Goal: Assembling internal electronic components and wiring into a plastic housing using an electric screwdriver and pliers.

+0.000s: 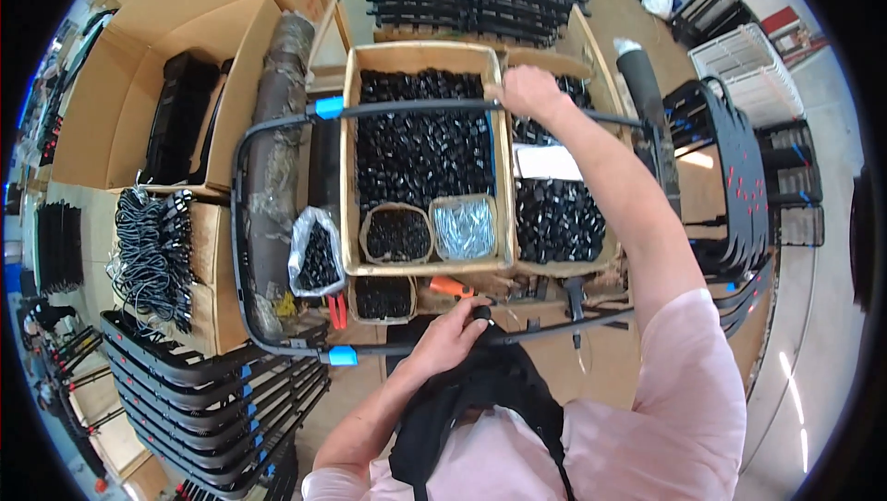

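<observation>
My right hand [531, 92] is reached out to the far side of the black tubular frame [416, 107], its fingers curled in close beside the far bar, near the right rim of the wooden box [351, 177]; the back of the hand hides most of the fingers, so I cannot tell whether they grip the bar or some small part. My left hand [445, 342] is close to my body, lying over the near bar of the same frame, fingers bent and only narrowly parted, with a black rounded piece [481, 312] at the fingertips; I cannot tell whether I pinch it or merely touch it. Just beyond those fingers is an orange tool [451, 287]. The frame spans the wooden box, which is full of small black parts [425, 154] and has a tub of dark pieces [397, 233] and a tub of silvery pieces [464, 228] at its near end. Under my right forearm, a second box holds more black parts [559, 219] and a white sheet [547, 163]. A clear plastic bag [300, 256] of black pieces sits left of the wooden box, near a red-handled tool [338, 311].
</observation>
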Action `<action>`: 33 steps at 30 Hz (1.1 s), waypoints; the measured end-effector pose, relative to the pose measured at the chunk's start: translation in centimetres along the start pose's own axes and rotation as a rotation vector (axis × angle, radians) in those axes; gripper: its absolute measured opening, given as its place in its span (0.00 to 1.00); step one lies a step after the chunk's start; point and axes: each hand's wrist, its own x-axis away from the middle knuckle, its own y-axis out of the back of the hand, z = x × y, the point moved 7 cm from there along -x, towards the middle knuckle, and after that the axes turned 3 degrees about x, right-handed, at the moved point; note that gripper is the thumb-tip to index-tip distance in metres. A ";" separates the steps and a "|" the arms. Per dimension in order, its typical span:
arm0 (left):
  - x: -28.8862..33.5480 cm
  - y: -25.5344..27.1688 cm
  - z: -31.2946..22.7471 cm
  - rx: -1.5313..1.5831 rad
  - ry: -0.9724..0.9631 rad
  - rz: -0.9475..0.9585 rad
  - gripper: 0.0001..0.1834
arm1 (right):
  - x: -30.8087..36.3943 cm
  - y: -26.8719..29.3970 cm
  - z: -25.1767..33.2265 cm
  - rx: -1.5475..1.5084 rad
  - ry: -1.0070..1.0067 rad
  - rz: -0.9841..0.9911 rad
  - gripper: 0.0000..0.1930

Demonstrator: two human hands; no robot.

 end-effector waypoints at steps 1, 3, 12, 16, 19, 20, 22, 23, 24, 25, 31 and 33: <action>0.2 -1.3 -0.1 -0.005 0.046 0.065 0.23 | -0.1 -0.3 -0.5 0.003 -0.054 -0.004 0.28; 0.7 -3.6 0.2 -0.024 0.104 0.128 0.23 | -0.2 -1.0 -0.4 -0.029 -0.060 -0.023 0.27; 2.1 -7.5 -0.8 -0.181 -0.185 0.126 0.22 | 0.2 -2.1 -0.5 -0.347 0.023 -0.088 0.20; 2.3 -7.6 -1.5 -0.234 -0.278 0.098 0.22 | 0.2 -1.3 0.2 -0.302 0.052 -0.061 0.19; 2.6 -8.0 -2.4 -0.325 -0.378 0.124 0.21 | 0.6 -0.6 0.9 -0.247 0.153 0.009 0.14; 2.5 -8.5 -2.2 -0.311 -0.402 0.148 0.21 | 0.5 -0.8 0.4 -0.220 0.157 -0.006 0.14; 2.4 -9.1 -1.6 -0.275 -0.419 0.174 0.21 | 0.1 -1.1 0.2 -0.191 0.172 -0.002 0.13; 2.3 -9.2 -1.8 -0.274 -0.432 0.167 0.21 | -0.2 -1.5 -0.7 -0.182 0.169 0.019 0.13; 2.1 -9.4 -1.7 -0.284 -0.412 0.179 0.20 | -0.4 -1.7 -1.4 -0.125 0.188 -0.016 0.12; 2.3 -9.4 -1.4 -0.294 -0.375 0.175 0.19 | -0.5 -1.0 -0.3 -0.122 0.209 -0.018 0.12; 1.8 -8.5 -0.2 -0.103 -0.178 0.063 0.19 | 0.2 0.5 0.5 -0.036 0.123 -0.027 0.21; 1.7 -8.8 -0.1 -0.193 -0.285 0.081 0.17 | -0.1 0.6 0.3 -0.017 0.142 -0.012 0.23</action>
